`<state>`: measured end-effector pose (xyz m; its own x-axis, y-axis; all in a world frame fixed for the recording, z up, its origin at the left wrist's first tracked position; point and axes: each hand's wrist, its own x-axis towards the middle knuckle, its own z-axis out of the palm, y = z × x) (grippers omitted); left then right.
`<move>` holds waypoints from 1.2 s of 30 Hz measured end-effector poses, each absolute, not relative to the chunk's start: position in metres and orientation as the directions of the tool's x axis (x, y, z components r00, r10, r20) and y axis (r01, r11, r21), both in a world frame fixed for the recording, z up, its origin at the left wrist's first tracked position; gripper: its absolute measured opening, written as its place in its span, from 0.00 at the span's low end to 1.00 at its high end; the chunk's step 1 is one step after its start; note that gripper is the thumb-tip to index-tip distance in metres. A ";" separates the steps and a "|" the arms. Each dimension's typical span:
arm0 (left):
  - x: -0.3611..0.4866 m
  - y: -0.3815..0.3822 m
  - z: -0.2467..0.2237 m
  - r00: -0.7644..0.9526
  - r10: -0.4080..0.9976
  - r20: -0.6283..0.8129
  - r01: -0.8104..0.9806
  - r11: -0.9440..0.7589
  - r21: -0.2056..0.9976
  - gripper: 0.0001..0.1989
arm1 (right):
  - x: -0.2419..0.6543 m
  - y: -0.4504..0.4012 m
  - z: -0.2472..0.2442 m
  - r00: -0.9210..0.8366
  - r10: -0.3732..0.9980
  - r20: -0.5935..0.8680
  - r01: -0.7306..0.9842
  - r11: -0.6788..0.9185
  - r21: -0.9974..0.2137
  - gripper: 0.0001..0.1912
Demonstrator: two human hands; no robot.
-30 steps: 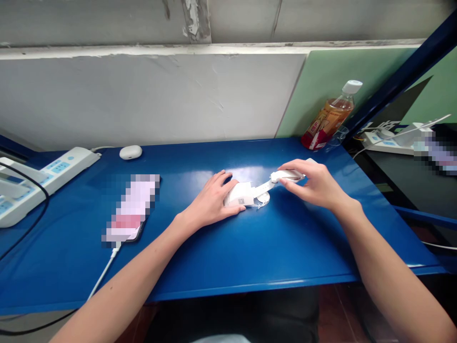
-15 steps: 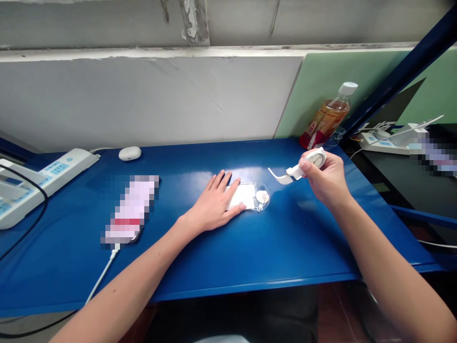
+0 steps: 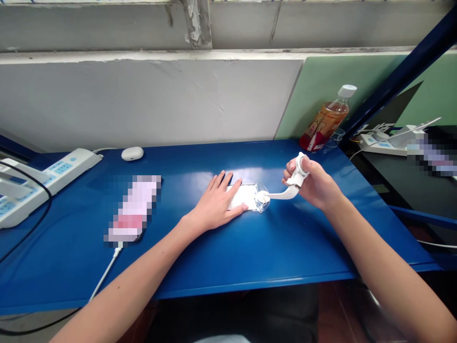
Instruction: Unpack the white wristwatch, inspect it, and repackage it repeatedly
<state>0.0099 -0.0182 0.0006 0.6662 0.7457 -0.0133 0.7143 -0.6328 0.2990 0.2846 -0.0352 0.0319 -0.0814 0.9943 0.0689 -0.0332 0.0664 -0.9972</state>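
In the head view, my left hand (image 3: 215, 202) lies flat with its fingers spread, thumb and forefinger over a clear plastic pack (image 3: 245, 197) with white contents. At the pack's right end is a round clear part with a small white disc (image 3: 263, 196). My right hand (image 3: 316, 182) pinches a white wristwatch (image 3: 300, 172) above the table, its face turned edge-on. The watch's free strap (image 3: 283, 195) hangs down to the left, its end overlapping the disc in the view; whether they touch I cannot tell.
A phone (image 3: 134, 208) with a white charging cable (image 3: 105, 273) lies left on the blue table (image 3: 228, 259). Behind it are a white earbud case (image 3: 132, 153) and a power strip (image 3: 53, 183). A bottle (image 3: 326, 121) stands by a blue post at the back right.
My right hand has moved slightly left and down, turning the watch so its face no longer shows and its strap reaches the pack's right end. My left hand stays put.
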 end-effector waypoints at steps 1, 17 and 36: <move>0.010 -0.018 0.000 0.667 0.745 -0.019 0.714 -0.631 0.302 0.40 | 0.283 -0.036 0.032 -0.096 0.994 0.061 -0.036 0.057 -0.998 0.20; 0.030 -0.050 0.025 0.612 0.630 0.478 0.133 -0.678 0.722 0.13 | 0.246 -0.040 0.042 -0.157 0.988 0.005 -0.207 -0.028 -0.978 0.22; 0.047 -0.055 0.022 0.781 0.590 -0.204 -0.328 0.666 0.670 0.19 | 0.198 -0.018 0.035 -0.519 0.855 -0.004 -0.603 -0.369 -0.708 0.29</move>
<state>0.0468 -0.0553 0.0215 0.7810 0.5901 -0.2043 -0.3282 0.6662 0.6697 0.1984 -0.0181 0.0355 -0.5187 0.8550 -0.0035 -0.6029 -0.3687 -0.7076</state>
